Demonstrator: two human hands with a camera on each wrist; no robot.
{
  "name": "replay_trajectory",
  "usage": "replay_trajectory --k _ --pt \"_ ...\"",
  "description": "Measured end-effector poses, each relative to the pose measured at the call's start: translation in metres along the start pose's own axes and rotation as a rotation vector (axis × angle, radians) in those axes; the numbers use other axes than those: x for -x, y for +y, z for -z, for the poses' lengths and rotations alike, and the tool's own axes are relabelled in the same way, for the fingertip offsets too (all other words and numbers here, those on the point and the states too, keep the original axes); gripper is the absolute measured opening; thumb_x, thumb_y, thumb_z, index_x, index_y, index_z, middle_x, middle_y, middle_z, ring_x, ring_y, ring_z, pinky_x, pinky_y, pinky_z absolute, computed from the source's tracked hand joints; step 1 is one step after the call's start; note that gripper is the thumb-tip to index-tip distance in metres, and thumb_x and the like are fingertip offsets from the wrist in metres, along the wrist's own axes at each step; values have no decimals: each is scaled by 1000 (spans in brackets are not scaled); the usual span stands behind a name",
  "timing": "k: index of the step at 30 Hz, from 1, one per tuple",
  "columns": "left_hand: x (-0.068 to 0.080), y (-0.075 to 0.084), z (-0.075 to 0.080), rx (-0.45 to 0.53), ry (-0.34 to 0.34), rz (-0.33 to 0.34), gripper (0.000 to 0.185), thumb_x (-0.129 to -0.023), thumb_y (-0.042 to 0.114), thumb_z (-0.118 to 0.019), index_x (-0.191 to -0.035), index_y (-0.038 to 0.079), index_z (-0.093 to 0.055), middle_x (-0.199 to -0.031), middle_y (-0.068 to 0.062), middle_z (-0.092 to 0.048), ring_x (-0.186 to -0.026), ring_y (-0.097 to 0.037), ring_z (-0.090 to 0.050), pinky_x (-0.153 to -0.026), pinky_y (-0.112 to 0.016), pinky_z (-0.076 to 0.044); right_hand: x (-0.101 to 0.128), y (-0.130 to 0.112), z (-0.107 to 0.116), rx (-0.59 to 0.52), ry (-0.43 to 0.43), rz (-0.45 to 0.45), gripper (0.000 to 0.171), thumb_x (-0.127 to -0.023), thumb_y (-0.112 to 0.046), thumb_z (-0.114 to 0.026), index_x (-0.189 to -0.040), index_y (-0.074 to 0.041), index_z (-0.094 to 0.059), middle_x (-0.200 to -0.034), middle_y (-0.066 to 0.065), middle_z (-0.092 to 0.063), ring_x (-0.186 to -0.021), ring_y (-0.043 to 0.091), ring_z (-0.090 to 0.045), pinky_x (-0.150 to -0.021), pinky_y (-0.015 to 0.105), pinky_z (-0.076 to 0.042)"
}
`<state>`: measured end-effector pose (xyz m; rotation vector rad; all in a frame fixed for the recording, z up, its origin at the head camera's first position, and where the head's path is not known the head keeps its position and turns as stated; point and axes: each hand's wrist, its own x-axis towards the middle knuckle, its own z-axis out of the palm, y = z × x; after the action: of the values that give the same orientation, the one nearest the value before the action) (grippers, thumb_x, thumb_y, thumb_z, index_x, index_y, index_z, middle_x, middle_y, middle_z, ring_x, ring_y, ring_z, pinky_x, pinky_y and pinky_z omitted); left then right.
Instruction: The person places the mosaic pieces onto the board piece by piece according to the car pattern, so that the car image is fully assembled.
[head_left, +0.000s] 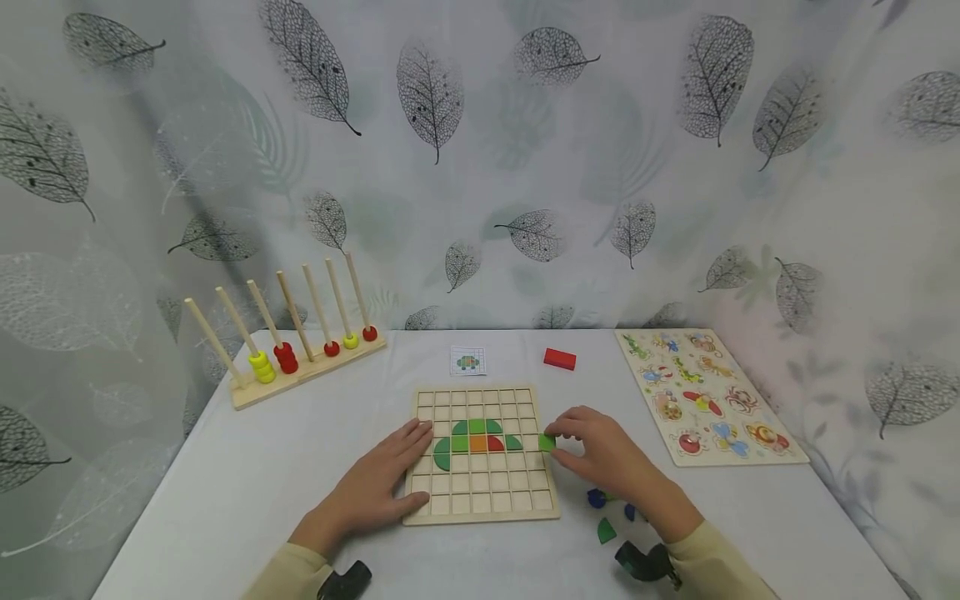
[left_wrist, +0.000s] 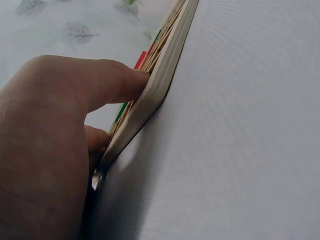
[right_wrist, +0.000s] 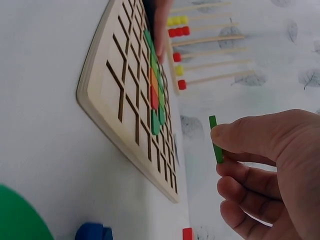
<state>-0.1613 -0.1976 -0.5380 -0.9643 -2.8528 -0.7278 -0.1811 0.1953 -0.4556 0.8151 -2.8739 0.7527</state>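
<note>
White table under leaf-print curtain: a grid board half filled, one hand steadying it, the other bringing a tile.

Nearest the right hand (head_left: pixel 611 458), loose pieces (head_left: pixel 606 530) lie by the wrist, handy for picking; its thumb and forefinger pinch a green tile (right_wrist: pixel 216 139) on edge, clear of the table and just off the board's right rim, level with the coloured row, so it can likely drop into a cell there. The left hand (head_left: pixel 382 479) lies flat, fingers straight, on the left edge of the board (head_left: pixel 482 512), thumb against its near rim, seemingly to stop it sliding. Between the fingertips sit the placed tiles (head_left: pixel 477 440), green round an orange and red middle. Beyond them a pattern card (head_left: pixel 468 361) faces the person for reference, a red block (head_left: pixel 559 358) beside it; a peg rack (head_left: pixel 300 350) stands far left, an animal puzzle (head_left: pixel 705 396) far right.
</note>
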Motion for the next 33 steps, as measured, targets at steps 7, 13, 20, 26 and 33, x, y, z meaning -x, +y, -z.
replay_trajectory --k 7,13,20,26,33 --pt "0 0 0 9 -5 -2 88 -100 57 -65 -168 7 -40 -176 -3 -33 -164 -26 -24 -124 -57 -34 -8 -9 -6 -18 -11 12 24 -91 -16 -90 -113 -19 -83 -113 -8 -71 -101 13 -66 -86 33 -61" --pt "0 1 2 19 -7 -4 88 -99 55 -66 -168 6 -40 -176 -4 -32 -164 -27 -23 -125 -57 -33 -16 -17 -11 -29 9 57 24 -90 -15 -91 -111 -17 -82 -113 -6 -72 -102 13 -67 -89 35 -62" --pt "-1 1 2 16 9 -5 88 -99 54 -67 -167 5 -41 -175 -4 -34 -163 -27 -25 -125 -57 -34 -22 -26 -13 -39 4 72 22 -90 -14 -90 -110 -17 -82 -114 -5 -72 -110 17 -67 -95 40 -62" --pt "-1 0 1 20 1 -2 89 -99 56 -67 -168 7 -40 -176 -2 -32 -164 -24 -22 -126 -55 -32 -25 -31 -16 -36 -8 56 22 -90 -17 -91 -110 -19 -82 -112 -7 -70 -109 14 -64 -94 38 -61" --pt "-1 -1 1 27 0 -5 89 -99 56 -67 -169 7 -39 -177 -2 -31 -164 -24 -21 -126 -55 -32 -30 -32 -22 -59 -7 99 23 -90 -16 -91 -111 -16 -82 -111 -6 -72 -108 13 -64 -93 36 -61"
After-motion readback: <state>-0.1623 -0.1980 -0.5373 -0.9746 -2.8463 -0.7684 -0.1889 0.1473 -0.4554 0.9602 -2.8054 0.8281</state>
